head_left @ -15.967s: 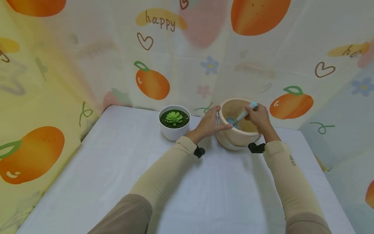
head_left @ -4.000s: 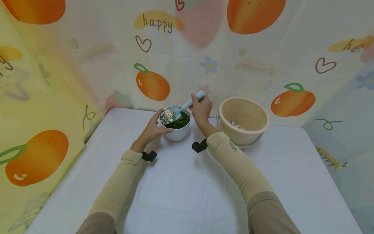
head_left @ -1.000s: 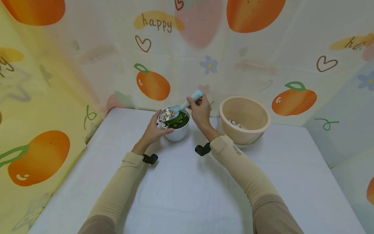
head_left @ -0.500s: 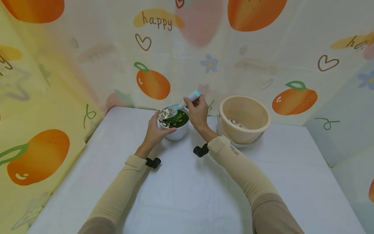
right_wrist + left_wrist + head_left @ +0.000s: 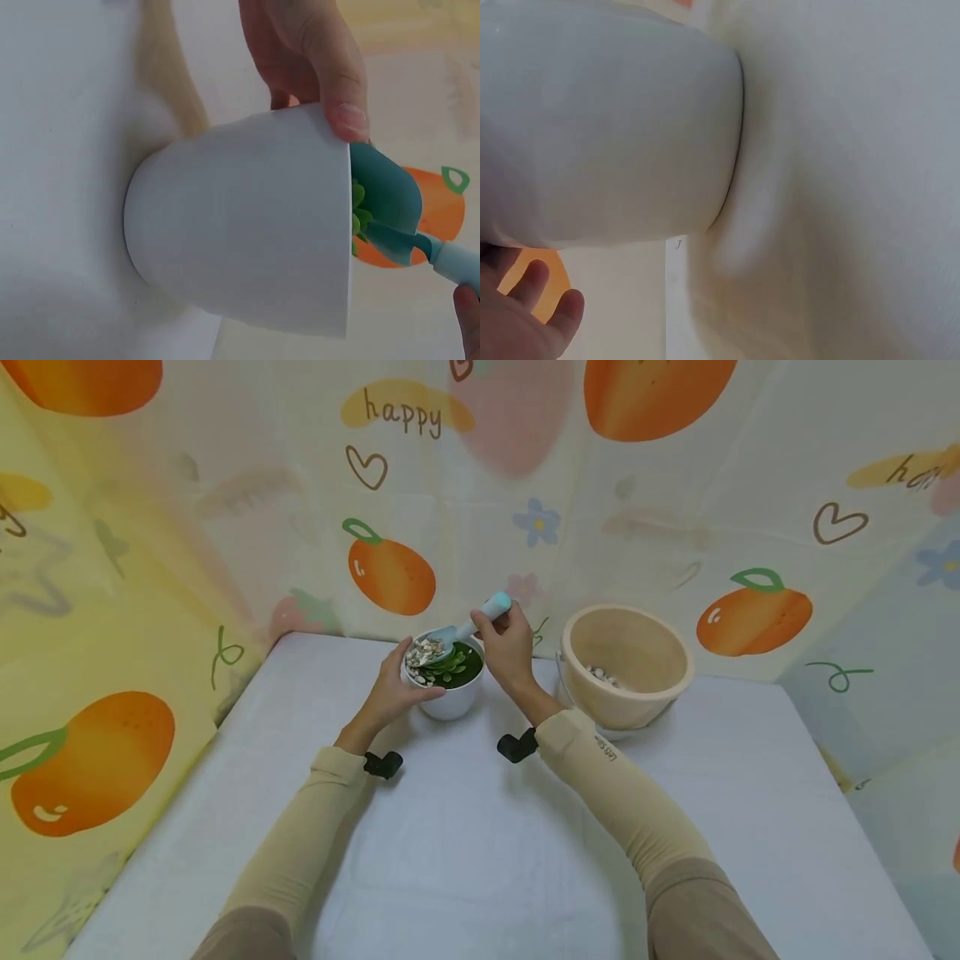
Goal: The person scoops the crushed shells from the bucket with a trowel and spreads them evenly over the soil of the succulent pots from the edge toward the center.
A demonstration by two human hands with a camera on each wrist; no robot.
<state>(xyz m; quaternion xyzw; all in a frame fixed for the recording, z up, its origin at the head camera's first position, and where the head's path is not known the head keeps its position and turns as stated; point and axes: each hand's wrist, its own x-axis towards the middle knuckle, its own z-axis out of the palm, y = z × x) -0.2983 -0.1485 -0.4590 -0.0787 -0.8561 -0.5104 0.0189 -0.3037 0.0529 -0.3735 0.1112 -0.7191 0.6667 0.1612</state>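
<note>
A white flowerpot (image 5: 450,705) stands upright on the table with a green succulent (image 5: 448,671) in it. My left hand (image 5: 389,693) holds the pot's left side near the rim, thumb toward the front. Light blue in colour, a small trowel (image 5: 483,617) is pinched by its handle in my right hand (image 5: 513,653). Its blade tilts down over the pot's left half, bearing pale pebbles (image 5: 425,652), and some pebbles lie at the inner rim. The right wrist view shows the blade (image 5: 394,199) at the pot's mouth beside the leaves; the soil is hidden there.
A cream bucket (image 5: 626,697) with a wire handle stands to the right of the pot, with some pebbles (image 5: 602,677) at its bottom. The table has a white cloth (image 5: 465,860). Printed fabric (image 5: 637,568) hangs close behind both containers.
Since the oldest frame, the trowel has come out of the bucket to the flowerpot, and my left hand has moved from bucket to pot. Lately the trowel has shifted slightly left and lower.
</note>
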